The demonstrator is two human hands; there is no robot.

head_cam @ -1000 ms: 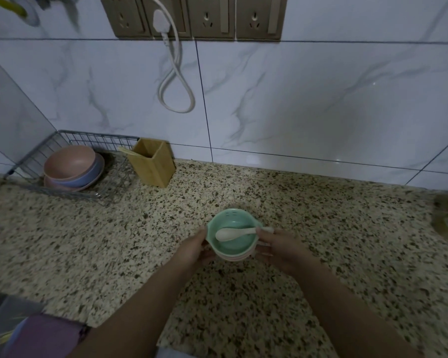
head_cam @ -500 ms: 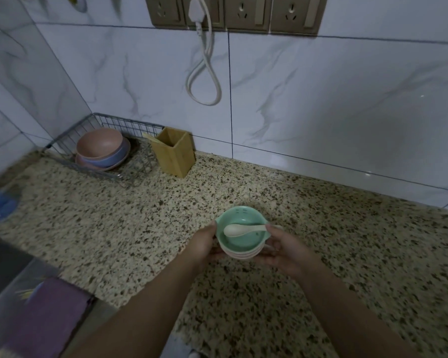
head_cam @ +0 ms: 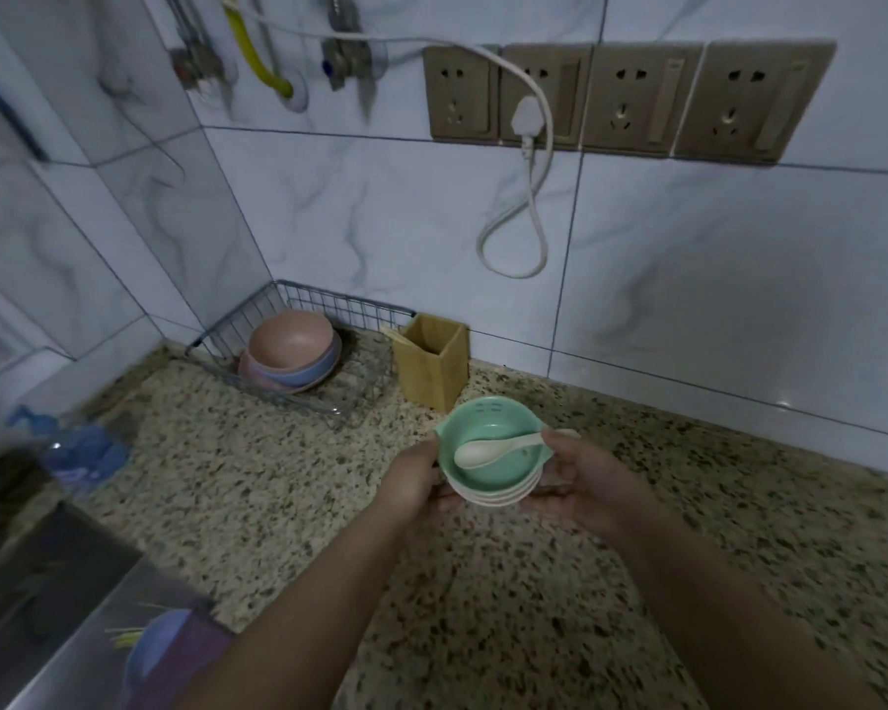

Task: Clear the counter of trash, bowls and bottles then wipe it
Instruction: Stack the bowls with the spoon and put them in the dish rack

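A small stack of bowls (head_cam: 493,471), green one on top and pale pink ones beneath, is held above the speckled granite counter (head_cam: 278,484). A white spoon (head_cam: 498,448) lies across the green bowl. My left hand (head_cam: 411,484) grips the stack's left side. My right hand (head_cam: 590,484) cups its right side and underside, thumb on the spoon's handle. More bowls (head_cam: 291,358), pink and blue, sit stacked in a wire rack (head_cam: 298,397) in the back corner.
A wooden utensil box (head_cam: 431,366) stands beside the rack. A steel sink (head_cam: 37,597) lies at lower left, with a purple cloth (head_cam: 196,648) and a blue bowl (head_cam: 150,653) at its edge. Something blue (head_cam: 78,453) lies near the sink. A white cord (head_cam: 529,197) hangs from the wall sockets.
Both hands have lifted the bowl stack off the counter and carried it left toward the rack. The view has swung left, so the sink and corner wall show.
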